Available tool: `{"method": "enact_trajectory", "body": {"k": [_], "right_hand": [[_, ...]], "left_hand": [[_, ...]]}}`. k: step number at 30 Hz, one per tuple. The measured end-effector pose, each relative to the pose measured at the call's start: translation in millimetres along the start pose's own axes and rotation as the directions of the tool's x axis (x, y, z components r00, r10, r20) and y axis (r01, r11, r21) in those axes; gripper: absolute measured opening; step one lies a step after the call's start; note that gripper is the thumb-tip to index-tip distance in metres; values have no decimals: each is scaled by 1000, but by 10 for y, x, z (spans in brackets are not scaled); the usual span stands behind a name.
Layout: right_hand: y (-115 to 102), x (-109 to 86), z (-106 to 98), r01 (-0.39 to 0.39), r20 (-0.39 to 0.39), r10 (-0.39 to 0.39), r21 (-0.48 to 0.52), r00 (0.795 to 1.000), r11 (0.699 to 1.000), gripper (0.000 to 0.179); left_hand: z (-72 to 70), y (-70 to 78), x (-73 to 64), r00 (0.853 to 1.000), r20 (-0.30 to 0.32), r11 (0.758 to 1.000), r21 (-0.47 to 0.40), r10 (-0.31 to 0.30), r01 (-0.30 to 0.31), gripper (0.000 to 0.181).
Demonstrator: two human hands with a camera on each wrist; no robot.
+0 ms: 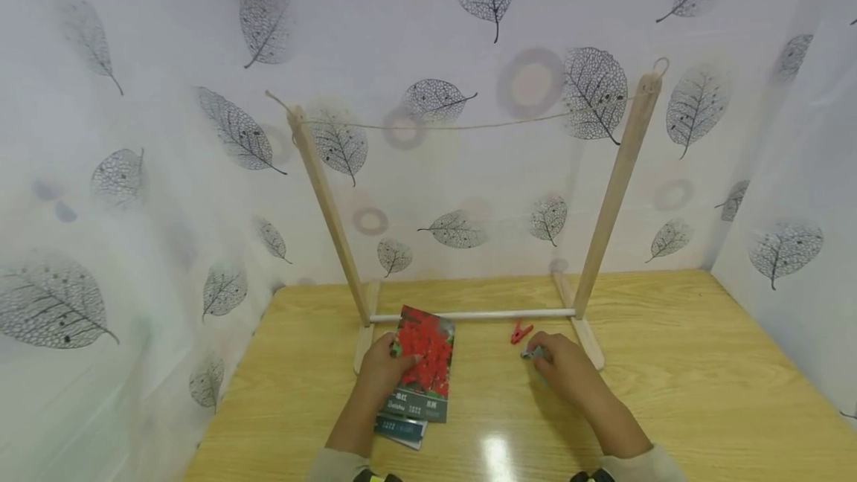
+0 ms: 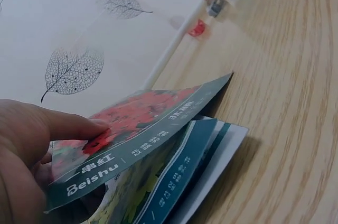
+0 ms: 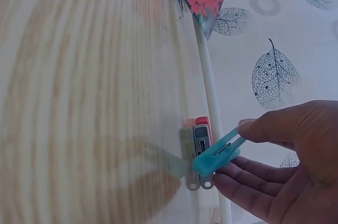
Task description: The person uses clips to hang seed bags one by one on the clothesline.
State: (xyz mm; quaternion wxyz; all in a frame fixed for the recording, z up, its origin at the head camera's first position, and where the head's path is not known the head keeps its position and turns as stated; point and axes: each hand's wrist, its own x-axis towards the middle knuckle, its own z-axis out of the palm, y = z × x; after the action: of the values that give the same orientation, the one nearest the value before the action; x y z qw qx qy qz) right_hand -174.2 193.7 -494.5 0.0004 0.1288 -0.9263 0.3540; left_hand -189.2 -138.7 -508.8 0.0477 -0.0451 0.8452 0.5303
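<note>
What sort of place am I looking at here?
Probably an improvised indoor tabletop workspace: a wood-grain table, leaf-print sheeting behind and beside it, and a wooden frame with twine strung between its posts.

The left hand (image 1: 382, 372) is pinching, the left thumb (image 2: 76, 128) pressing from above. The right hand (image 1: 565, 364) is pinching between thumb and fingers (image 3: 259, 182). The left forearm (image 1: 355, 420) and right forearm (image 1: 614, 422) are angling inward.

Glossy paper packet (image 1: 428, 348), plastic clothespin (image 3: 216, 158), wooden table (image 1: 703, 370)
</note>
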Motion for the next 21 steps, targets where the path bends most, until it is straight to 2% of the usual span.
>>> {"method": "enact_trajectory", "body": {"k": [4, 11, 21], "right_hand": [[-3, 11, 1, -4, -19, 4, -22, 1000, 1000, 12], [-8, 10, 0, 12, -44, -14, -51, 999, 999, 11], [-36, 10, 0, 9, -49, -11, -60, 999, 998, 22]], "left_hand": [[-12, 28, -15, 1000, 8, 1000, -9, 5, -5, 42], [-33, 57, -23, 1000, -15, 1000, -5, 5, -5, 44], [-59, 21, 6, 1000, 1, 999, -48, 9, -9, 45]]}}
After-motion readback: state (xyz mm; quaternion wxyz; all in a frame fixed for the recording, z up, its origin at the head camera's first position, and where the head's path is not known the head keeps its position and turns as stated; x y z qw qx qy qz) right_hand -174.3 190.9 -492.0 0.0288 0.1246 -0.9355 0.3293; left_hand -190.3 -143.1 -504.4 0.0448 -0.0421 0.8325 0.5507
